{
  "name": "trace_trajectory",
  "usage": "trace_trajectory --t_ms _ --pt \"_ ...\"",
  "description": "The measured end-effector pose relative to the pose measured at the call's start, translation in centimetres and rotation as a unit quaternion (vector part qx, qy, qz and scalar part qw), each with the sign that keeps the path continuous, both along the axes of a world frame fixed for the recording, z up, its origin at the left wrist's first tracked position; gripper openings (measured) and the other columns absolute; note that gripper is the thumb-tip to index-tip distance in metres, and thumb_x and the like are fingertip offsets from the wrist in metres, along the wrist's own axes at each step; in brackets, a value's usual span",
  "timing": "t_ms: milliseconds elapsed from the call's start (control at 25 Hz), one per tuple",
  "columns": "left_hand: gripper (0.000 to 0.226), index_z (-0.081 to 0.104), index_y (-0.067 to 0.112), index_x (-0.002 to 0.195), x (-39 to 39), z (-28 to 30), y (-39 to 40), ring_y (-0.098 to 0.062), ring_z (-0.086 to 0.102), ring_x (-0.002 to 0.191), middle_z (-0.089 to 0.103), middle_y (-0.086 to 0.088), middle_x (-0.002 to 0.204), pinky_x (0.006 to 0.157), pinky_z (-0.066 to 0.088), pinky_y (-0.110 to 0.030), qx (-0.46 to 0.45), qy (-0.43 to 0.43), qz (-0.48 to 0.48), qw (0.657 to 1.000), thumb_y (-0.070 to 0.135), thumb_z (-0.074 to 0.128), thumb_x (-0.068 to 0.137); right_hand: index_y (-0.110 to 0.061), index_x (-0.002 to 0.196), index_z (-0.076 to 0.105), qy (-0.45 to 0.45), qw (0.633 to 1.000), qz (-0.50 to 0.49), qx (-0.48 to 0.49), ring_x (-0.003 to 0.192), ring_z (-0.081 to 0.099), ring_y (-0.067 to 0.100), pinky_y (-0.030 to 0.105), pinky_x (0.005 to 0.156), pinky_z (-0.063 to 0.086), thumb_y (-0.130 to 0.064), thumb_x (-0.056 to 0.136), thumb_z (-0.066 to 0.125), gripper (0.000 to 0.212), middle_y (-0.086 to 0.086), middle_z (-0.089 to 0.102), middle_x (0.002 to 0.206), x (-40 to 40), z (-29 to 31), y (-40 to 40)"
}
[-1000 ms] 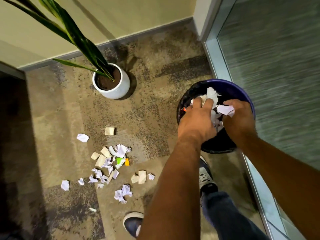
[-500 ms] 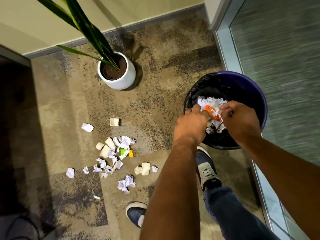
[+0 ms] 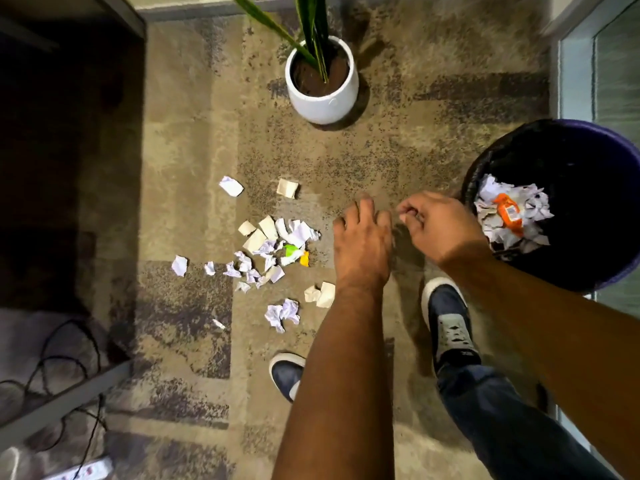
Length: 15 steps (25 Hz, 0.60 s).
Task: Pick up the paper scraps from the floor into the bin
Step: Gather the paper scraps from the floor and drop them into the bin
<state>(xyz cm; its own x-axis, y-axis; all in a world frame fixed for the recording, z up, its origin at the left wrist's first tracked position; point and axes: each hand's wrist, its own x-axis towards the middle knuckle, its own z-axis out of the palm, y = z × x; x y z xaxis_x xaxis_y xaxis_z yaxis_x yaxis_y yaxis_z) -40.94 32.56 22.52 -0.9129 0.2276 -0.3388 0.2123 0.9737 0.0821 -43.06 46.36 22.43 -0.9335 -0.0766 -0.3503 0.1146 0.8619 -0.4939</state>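
Paper scraps [image 3: 273,251] lie scattered across the patterned carpet [image 3: 381,150], white and tan crumples clustered around a green-and-yellow bit [image 3: 294,252], with strays out toward the dark edge at left and a pair near my shoe [image 3: 287,375]. They look feather-light, soft and springy; I judge they will crush rather than resist, so pinching each by a raised fold, or raking several together into a cupped palm, should serve better than pressing flat on the pile. My left hand [image 3: 363,240] hangs above the carpet just beside the cluster, fingers loosely spread and holding nothing. My right hand [image 3: 436,226] sits between it and the bin [image 3: 620,271], fingers curled inward; whether a small scrap remains pinched there I cannot tell. The bin, purple-rimmed with a black liner, stands at my right against the glass panel [image 3: 616,81], already holding white scraps and an orange wrapper [image 3: 507,216]. A white potted plant [image 3: 322,84] stands beyond, well apart from the litter.
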Motion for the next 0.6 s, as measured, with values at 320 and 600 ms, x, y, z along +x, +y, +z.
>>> trace_trajectory --t_ms 320,600 --pt "0.068 0.027 0.017 0.146 7.7 -6.7 -11.3 -0.038 0.023 0.142 0.018 -0.017 0.157 0.103 0.038 -0.048 -0.045 -0.053 0.167 0.984 0.020 0.060 0.087 -0.022 0.132 0.048 -0.164 0.967 0.176 0.088 0.119 0.053 0.029 0.046 0.100 0.048 -0.019 0.089 0.066 0.046 0.006 0.052 0.133 2.8 -5.8 -11.7" --pt "0.077 0.017 0.021 0.152 17.0 -16.2 -19.9 -0.040 0.009 0.148 0.005 -0.018 0.162 0.110 0.032 -0.052 -0.061 -0.110 0.223 0.967 0.019 0.061 0.089 -0.021 0.135 0.040 -0.167 0.912 0.322 0.189 0.114 0.058 0.030 0.046 0.092 0.050 -0.027 0.084 0.069 0.059 0.008 0.051 0.130 6.0 -17.2 -19.4"
